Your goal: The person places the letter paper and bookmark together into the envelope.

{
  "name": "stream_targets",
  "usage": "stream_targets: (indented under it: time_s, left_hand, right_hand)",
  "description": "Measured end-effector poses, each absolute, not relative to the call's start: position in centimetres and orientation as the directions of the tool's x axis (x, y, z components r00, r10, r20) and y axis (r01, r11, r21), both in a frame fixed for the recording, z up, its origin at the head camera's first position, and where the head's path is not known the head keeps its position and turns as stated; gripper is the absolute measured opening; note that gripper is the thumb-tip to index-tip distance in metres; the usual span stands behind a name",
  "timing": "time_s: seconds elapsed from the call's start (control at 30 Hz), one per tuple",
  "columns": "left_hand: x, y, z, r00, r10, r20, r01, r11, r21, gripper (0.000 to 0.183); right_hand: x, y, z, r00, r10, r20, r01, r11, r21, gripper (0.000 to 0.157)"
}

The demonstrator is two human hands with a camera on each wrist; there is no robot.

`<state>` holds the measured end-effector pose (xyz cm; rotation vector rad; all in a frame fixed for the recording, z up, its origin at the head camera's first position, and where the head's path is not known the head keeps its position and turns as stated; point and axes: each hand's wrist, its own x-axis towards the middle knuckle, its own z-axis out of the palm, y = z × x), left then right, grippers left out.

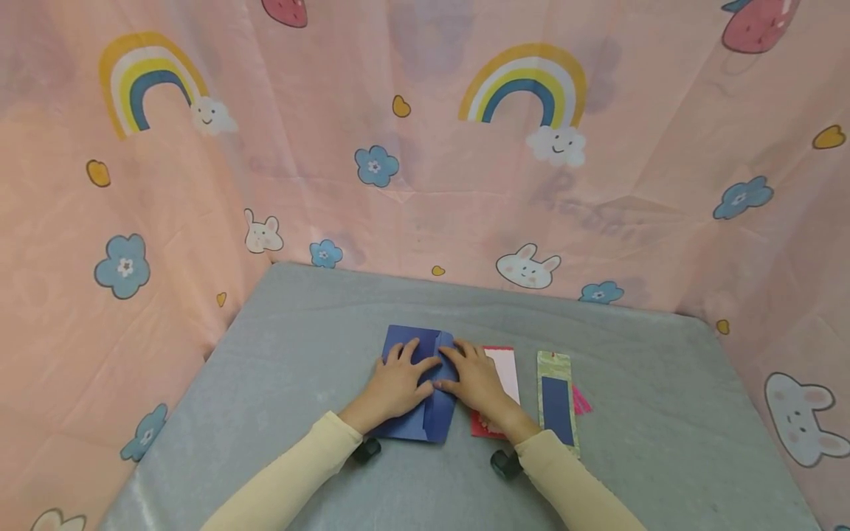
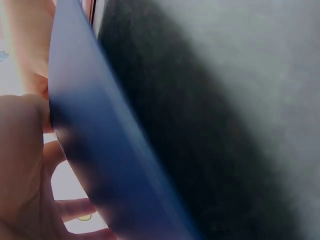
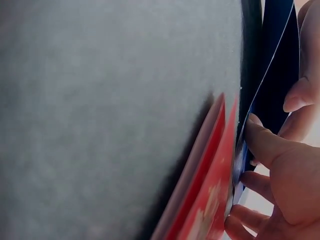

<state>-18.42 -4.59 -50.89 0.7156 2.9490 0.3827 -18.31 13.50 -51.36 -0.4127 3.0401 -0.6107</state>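
A blue folded paper lies on the grey cloth, with a narrow flap along its right side. My left hand rests on it, fingers spread and thumb reaching toward the flap. On the flap side, my right hand touches the paper, its thumb pointing left and its fingers over the flap and right edge. In the left wrist view, the sheet's near edge stands in front of the left hand. The right wrist view shows the right thumb and fingers against the blue edge, close to a red card.
Under the right forearm, the red card with a white panel is partly covered. To its right lies a green patterned packet with a blue panel, and pink strands stick out beside it. A pink printed curtain borders the table.
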Motion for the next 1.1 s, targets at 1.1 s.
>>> stream_targets:
  time_s: [1.1]
  left_hand:
    - [-18.46,-4.31,-51.09,-0.894,0.442,0.074,0.446,0.862,0.24,0.061]
  right_hand:
    - [-18.41,13.67,-51.52,-0.965,-0.261,0.043,-0.256,0.885,-0.389,0.067]
